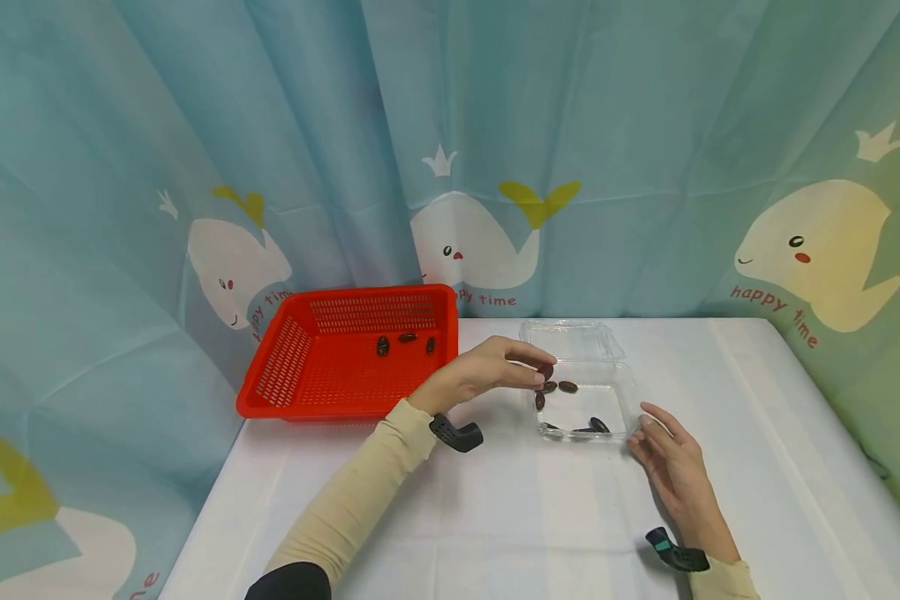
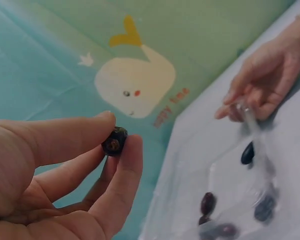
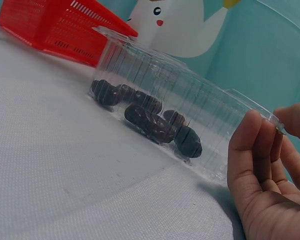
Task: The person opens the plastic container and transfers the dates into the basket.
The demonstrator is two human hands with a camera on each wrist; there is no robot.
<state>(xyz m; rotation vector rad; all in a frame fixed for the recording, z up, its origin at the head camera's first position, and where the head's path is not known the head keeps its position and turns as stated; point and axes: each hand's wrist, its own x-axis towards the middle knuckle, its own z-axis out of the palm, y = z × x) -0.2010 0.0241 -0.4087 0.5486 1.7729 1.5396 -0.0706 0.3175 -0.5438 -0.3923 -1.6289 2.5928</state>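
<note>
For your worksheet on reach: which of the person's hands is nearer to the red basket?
Left. The left hand hovers just right of the red basket, pinching a dark date; the right hand steadies the clear box, farther right.

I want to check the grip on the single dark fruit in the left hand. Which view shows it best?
The left wrist view: the dark fruit fills the gap between thumb and fingertips of the left hand. The head view shows it only partly, at the fingertips. The right wrist view misses it.

Clear glossy plastic box (image 1: 615, 379), red plastic basket (image 1: 285, 375).

Red basket (image 1: 285, 367) left, clear box (image 1: 615, 392) centre; bare table (image 1: 495, 517) nearer.
</note>
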